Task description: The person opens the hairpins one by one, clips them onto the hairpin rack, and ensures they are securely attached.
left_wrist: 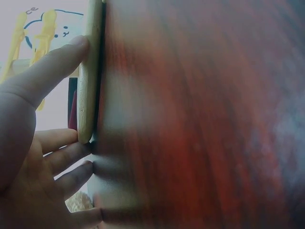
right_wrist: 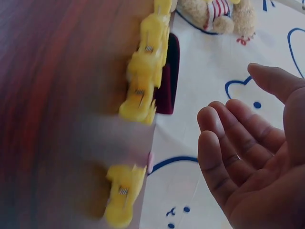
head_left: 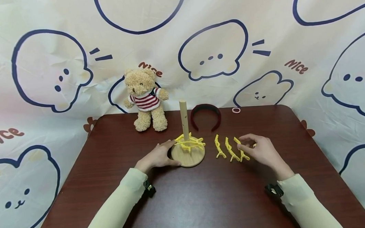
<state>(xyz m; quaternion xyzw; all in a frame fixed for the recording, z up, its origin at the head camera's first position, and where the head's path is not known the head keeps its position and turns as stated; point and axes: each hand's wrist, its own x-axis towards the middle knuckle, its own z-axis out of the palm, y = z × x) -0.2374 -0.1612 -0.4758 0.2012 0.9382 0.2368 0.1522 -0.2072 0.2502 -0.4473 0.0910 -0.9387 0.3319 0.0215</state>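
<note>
My left hand (head_left: 158, 156) grips the rim of the round base (head_left: 189, 160) of a wooden stand, whose upright post (head_left: 184, 119) rises from the middle. In the left wrist view the thumb (left_wrist: 59, 64) presses on the base's edge, with the index fingertip touching lower down. Several yellow hair clips (head_left: 188, 143) lie around the foot of the post. Right of the stand, more yellow hair clips (head_left: 229, 148) lie in a row on the table. My right hand (head_left: 262, 150) hovers over the row's right end, its fingers loosely bent and nothing between them. It partly hides another clip (right_wrist: 124, 195).
A teddy bear (head_left: 146, 100) in a striped shirt sits at the back left of the brown table (head_left: 187, 203). Behind the stand lies a dark red headband (head_left: 205, 106). A pink hair tie (head_left: 236, 110) lies near the table's back edge, before a printed cloth backdrop.
</note>
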